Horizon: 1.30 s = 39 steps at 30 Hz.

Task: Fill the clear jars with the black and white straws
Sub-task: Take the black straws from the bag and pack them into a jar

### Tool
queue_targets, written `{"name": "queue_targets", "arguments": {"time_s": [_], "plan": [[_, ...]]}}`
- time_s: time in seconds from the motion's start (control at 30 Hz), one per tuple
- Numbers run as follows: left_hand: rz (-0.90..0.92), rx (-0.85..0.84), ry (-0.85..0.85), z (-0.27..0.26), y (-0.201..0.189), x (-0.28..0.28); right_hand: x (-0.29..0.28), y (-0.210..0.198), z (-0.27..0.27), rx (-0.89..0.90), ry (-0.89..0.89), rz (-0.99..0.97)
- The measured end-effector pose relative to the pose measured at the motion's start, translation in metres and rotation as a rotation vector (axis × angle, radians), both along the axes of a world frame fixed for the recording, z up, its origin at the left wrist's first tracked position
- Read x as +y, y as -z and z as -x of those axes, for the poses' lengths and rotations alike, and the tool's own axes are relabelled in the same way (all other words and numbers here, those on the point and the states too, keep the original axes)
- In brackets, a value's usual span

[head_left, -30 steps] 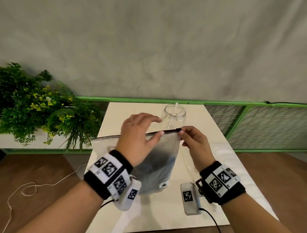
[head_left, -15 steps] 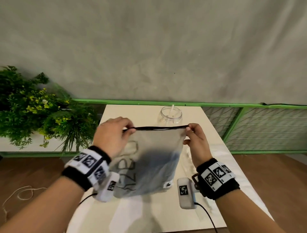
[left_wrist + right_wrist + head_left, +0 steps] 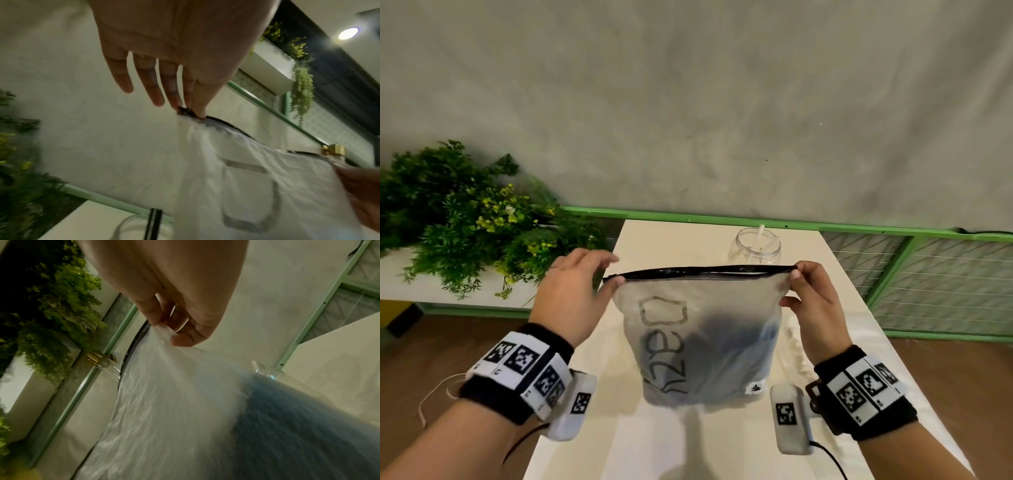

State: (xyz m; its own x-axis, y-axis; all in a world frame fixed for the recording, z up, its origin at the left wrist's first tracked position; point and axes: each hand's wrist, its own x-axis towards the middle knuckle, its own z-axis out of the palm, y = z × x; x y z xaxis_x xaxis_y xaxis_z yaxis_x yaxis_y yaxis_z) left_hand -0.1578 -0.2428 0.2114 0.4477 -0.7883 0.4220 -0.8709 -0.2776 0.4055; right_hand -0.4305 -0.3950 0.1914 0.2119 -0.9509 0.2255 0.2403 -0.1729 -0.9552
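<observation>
While both hands pinch its black zip edge, the frosted pouch (image 3: 705, 339) hangs upright between them over the cream table (image 3: 654, 442), dark contents inside. Left hand (image 3: 571, 294) nips one corner, other fingers spread; right hand (image 3: 815, 301) nips the other. Clear jar (image 3: 758, 245) with one white straw (image 3: 759, 236) sits just beyond the grip. Grey plaster wall (image 3: 688, 102), green rail (image 3: 859, 229).

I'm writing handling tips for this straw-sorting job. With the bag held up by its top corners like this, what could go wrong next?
1. The left hand pinches only the zip end of the frosted bag, other fingers spread; that corner could slip.
2. The right hand pinches just the opposite corner, so the dark contents low in the bag may sag or spill out.
3. The clear jar stands right behind the bag; a swing could topple it.
</observation>
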Motion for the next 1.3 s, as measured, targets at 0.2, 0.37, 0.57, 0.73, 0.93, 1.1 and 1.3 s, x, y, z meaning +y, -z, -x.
{"name": "queue_targets", "arguments": {"time_s": [0.2,0.37,0.57,0.73,0.93,1.1,1.3], "plan": [[-0.079,-0.164,0.279,0.064,-0.010,-0.025,0.013,-0.024,-0.013,0.015,-0.119,0.080],[0.149,-0.191,0.335,0.072,-0.014,-0.026,0.012,-0.042,-0.006,-0.021,-0.136,0.155],[-0.241,-0.092,0.260,0.066,0.005,-0.033,0.013,-0.021,0.008,0.153,-0.118,0.141],[-0.155,0.083,0.225,0.070,0.009,-0.042,0.011,-0.015,0.020,0.172,-0.108,0.165],[-0.232,0.010,0.250,0.073,0.013,-0.051,0.012,-0.013,0.021,0.571,0.166,0.717],[-0.153,-0.001,0.348,0.076,0.019,-0.050,0.014,-0.008,0.019,1.265,0.046,1.205],[-0.236,-0.026,0.353,0.079,0.020,-0.049,0.006,-0.010,0.020,1.319,-0.135,1.061]]}}
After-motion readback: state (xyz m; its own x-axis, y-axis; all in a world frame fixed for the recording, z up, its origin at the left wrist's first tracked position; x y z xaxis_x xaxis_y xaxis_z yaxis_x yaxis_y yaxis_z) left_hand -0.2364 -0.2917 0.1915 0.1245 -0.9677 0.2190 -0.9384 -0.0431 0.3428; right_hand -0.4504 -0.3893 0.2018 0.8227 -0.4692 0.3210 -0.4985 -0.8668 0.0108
